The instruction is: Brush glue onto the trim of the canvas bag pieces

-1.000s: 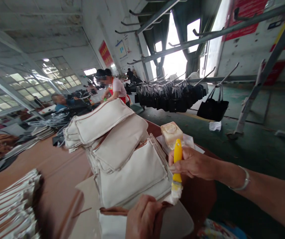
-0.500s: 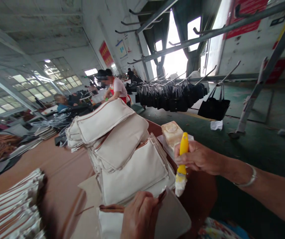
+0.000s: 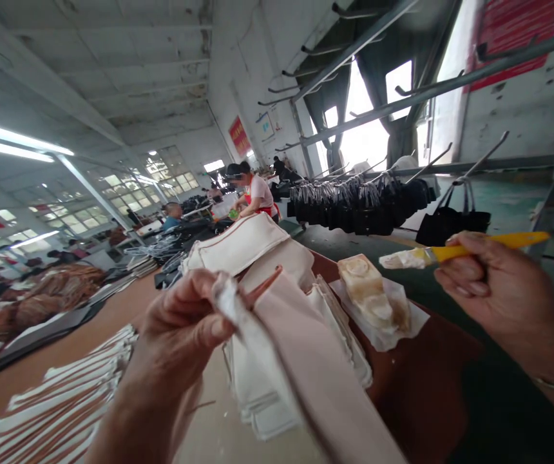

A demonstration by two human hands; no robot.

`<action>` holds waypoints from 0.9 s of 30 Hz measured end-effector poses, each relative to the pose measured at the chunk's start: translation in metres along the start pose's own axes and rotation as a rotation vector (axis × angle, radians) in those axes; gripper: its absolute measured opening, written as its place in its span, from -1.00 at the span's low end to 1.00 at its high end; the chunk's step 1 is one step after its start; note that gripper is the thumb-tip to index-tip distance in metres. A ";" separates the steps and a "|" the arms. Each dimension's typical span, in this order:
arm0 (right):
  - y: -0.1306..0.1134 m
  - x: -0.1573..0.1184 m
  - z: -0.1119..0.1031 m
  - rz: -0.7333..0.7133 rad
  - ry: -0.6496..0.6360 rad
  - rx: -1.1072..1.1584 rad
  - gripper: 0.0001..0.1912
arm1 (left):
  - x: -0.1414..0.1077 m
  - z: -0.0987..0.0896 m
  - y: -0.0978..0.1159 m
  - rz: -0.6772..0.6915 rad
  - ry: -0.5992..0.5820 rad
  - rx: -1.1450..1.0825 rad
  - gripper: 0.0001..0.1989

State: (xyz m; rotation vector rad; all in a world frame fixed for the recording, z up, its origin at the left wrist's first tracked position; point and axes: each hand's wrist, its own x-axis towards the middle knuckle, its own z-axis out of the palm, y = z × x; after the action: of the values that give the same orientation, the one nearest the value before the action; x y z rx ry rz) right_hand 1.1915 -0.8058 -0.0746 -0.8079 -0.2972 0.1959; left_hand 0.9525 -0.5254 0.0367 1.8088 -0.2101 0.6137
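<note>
My left hand (image 3: 180, 328) pinches the edge of a pale fabric piece (image 3: 315, 348), raised close to the camera, with a brown strip (image 3: 265, 287) showing along its opening. At the right, my right hand (image 3: 494, 283) is closed round the yellow handle of a glue brush (image 3: 455, 248). The brush lies level in the air, its bristles coated white and pointing left. Below the bristles stands a glue-smeared container (image 3: 364, 283) on a white sheet (image 3: 415, 319). Behind the raised piece rises a stack of cream stitched pieces (image 3: 243, 241).
A row of white pieces with brown edges (image 3: 64, 393) lies on the brown table (image 3: 156, 303) at the left. Black bags (image 3: 354, 206) hang from a metal rack (image 3: 373, 113) beyond. A person in a red apron (image 3: 257, 193) works further back.
My left hand has lifted the fabric piece up toward the camera. My right hand has moved right and up, turning the brush from upright to level. The view has shifted left.
</note>
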 end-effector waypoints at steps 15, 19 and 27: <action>0.100 -0.036 -0.018 0.307 -0.059 -0.017 -0.76 | -0.109 0.007 -0.167 -0.626 -0.167 1.114 -0.72; 0.107 -0.037 -0.014 0.256 -0.080 -0.114 -0.67 | -0.055 0.073 -0.201 -0.657 -0.101 1.154 -0.70; 0.128 -0.025 -0.022 0.202 -0.090 -0.286 -0.67 | -0.045 0.088 -0.223 -0.783 -0.081 1.025 -0.78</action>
State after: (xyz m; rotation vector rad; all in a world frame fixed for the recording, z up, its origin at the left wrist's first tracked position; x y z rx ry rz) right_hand 1.1682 -0.7414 -0.1878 -1.1150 -0.3323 0.3862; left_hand 1.0386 -0.5420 -0.1911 2.6319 0.8854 0.0386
